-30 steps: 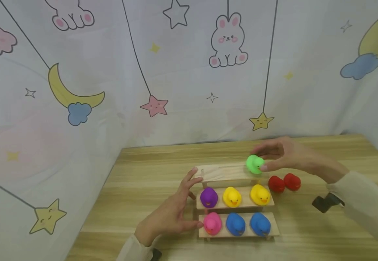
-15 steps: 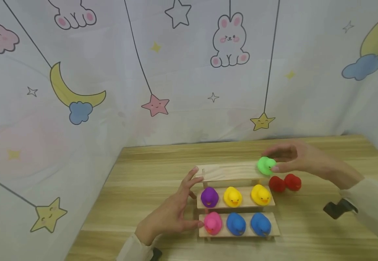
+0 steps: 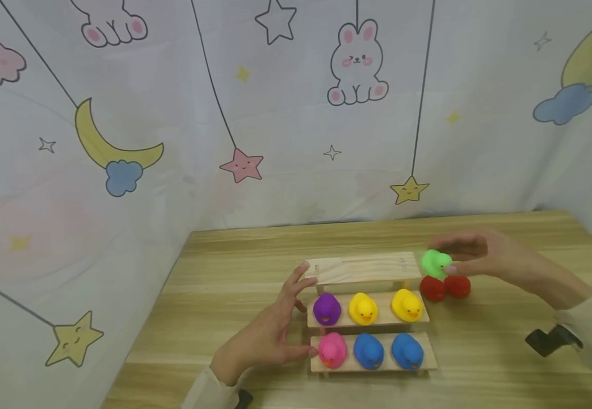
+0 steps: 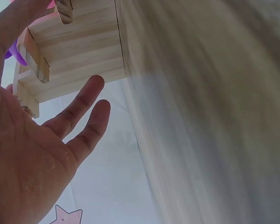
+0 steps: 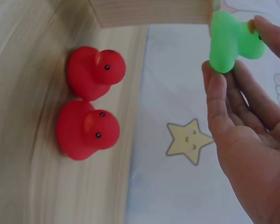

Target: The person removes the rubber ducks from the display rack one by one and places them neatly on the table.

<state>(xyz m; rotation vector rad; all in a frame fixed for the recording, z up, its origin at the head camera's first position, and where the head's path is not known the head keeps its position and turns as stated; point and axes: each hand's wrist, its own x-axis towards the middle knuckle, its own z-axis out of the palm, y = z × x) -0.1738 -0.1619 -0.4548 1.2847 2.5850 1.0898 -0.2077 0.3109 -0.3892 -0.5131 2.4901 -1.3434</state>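
Note:
Between thumb and fingers, my right hand (image 3: 485, 254) holds a green rubber duck (image 3: 433, 263) in the air, just right of the top step of a three-step wooden rack (image 3: 362, 268). Two red rubber ducks (image 5: 94, 71) sit side by side on the table below it. My left hand (image 3: 265, 335) is spread along the rack's left side, fingertips at the top step and thumb at the bottom one beside a pink duck (image 3: 332, 350). In the left wrist view, the fingers (image 4: 86, 105) reach past the rack's side.
The middle step carries a purple duck (image 3: 327, 309) and two yellow ducks (image 3: 364, 309). Two blue ducks (image 3: 369, 351) share the bottom step with the pink one. Behind the wooden table (image 3: 244, 250) hangs a white printed curtain (image 3: 285, 113).
My right hand has carried the green duck rightward, off the top step of the rack to a spot above the red ducks. The left hand has stayed in place.

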